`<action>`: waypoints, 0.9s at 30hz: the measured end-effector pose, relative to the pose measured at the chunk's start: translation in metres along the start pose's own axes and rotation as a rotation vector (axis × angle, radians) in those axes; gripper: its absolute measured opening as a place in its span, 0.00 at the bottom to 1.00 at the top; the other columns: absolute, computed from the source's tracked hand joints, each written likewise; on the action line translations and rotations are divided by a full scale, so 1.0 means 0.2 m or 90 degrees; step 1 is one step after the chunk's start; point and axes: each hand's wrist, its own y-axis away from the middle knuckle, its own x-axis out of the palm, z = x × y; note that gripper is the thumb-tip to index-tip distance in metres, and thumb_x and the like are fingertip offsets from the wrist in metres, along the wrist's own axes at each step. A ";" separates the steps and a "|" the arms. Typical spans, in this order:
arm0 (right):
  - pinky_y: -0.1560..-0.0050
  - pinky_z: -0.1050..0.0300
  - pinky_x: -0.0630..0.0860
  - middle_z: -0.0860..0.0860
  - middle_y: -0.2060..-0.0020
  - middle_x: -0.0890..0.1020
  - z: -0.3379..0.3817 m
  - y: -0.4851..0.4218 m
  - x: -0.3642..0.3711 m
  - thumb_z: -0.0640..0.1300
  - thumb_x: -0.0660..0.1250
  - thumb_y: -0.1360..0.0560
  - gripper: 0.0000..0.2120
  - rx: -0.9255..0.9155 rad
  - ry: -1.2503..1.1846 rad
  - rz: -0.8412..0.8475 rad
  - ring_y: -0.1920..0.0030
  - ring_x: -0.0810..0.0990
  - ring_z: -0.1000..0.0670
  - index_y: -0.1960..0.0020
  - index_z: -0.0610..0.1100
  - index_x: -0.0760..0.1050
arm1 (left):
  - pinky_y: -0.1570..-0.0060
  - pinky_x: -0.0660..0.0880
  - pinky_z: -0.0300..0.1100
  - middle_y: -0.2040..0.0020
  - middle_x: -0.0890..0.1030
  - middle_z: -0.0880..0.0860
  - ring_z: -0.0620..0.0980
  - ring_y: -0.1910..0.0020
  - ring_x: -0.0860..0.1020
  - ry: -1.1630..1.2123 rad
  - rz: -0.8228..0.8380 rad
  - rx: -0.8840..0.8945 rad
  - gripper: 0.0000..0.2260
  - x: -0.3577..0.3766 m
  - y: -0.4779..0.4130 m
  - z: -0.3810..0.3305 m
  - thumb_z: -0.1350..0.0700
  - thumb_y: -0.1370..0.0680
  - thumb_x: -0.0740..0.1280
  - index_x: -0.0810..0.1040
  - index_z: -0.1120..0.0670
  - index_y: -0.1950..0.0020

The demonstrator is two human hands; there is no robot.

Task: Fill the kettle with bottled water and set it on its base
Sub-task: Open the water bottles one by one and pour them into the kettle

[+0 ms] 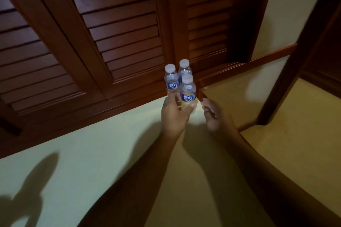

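Two hands stretch over the pale floor [92,153] toward its far edge, and I have three small water bottles in front of them. The left hand [174,114] is wrapped around the base of the nearest bottle [188,92], thumb across its front. The right hand [215,116] hangs just beside it, fingers loosely curled and holding nothing. Behind the nearest bottle stand the left bottle [171,79] and the far bottle [184,69]. All three are upright and bunched close together at the foot of the louvred wooden doors [120,23], near the corner where the skirting [273,53] runs off to the right. Each is clear plastic with a white screw cap on and a blue label, and each looks full to me. I judge them light enough for one hand but thin-walled, so a hard squeeze at the waist once the cap is off would likely push water out. I would hold one low on the body, around the label, and twist the cap with the free hand. Neither kettle nor base is in view.
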 end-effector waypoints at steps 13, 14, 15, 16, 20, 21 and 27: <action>0.48 0.68 0.73 0.56 0.46 0.82 0.00 -0.06 -0.05 0.36 0.61 0.19 0.17 0.025 -0.002 0.122 0.48 0.79 0.59 0.35 0.51 0.76 | 0.64 0.67 0.24 0.54 0.82 0.46 0.44 0.58 0.78 -0.046 -0.017 -0.036 0.16 0.08 -0.06 -0.01 0.48 0.25 0.78 0.78 0.53 0.43; 0.47 0.70 0.71 0.58 0.45 0.81 0.01 -0.05 -0.05 0.38 0.61 0.18 0.17 0.036 0.001 0.134 0.47 0.79 0.62 0.34 0.52 0.76 | 0.62 0.69 0.27 0.54 0.82 0.48 0.45 0.58 0.79 -0.046 -0.018 -0.034 0.15 0.06 -0.04 0.00 0.47 0.25 0.78 0.78 0.52 0.44; 0.45 0.71 0.70 0.60 0.44 0.80 0.03 -0.02 -0.06 0.39 0.61 0.18 0.18 0.050 0.007 0.134 0.45 0.78 0.63 0.32 0.53 0.75 | 0.58 0.74 0.34 0.54 0.83 0.49 0.48 0.56 0.80 -0.046 -0.017 -0.035 0.14 0.04 -0.01 0.02 0.47 0.25 0.77 0.78 0.51 0.45; 0.43 0.70 0.70 0.61 0.42 0.80 0.03 0.01 -0.05 0.40 0.62 0.18 0.18 0.060 0.015 0.124 0.42 0.78 0.63 0.31 0.52 0.75 | 0.53 0.78 0.41 0.53 0.84 0.50 0.50 0.54 0.82 -0.041 -0.018 -0.033 0.14 0.02 0.03 0.05 0.45 0.25 0.76 0.78 0.51 0.45; 0.36 0.73 0.63 0.53 0.35 0.78 0.15 0.17 0.00 0.42 0.63 0.18 0.18 0.054 0.062 0.102 0.34 0.75 0.55 0.28 0.45 0.74 | 0.39 0.80 0.46 0.39 0.84 0.46 0.44 0.42 0.83 -0.008 0.017 -0.015 0.21 -0.16 0.24 0.12 0.39 0.23 0.70 0.80 0.46 0.33; 0.37 0.79 0.58 0.53 0.34 0.77 0.19 0.22 0.02 0.43 0.62 0.18 0.19 0.033 0.076 0.116 0.34 0.74 0.56 0.28 0.45 0.74 | 0.37 0.79 0.42 0.36 0.83 0.44 0.43 0.40 0.83 -0.004 0.026 -0.005 0.20 -0.23 0.30 0.12 0.40 0.22 0.69 0.80 0.45 0.32; 0.35 0.79 0.53 0.57 0.28 0.73 0.52 0.52 0.27 0.50 0.59 0.17 0.22 -0.075 0.054 0.275 0.31 0.68 0.62 0.24 0.51 0.68 | 0.35 0.67 0.27 0.31 0.79 0.42 0.38 0.34 0.76 -0.136 -0.006 0.007 0.17 -0.73 0.70 0.24 0.49 0.15 0.64 0.77 0.47 0.26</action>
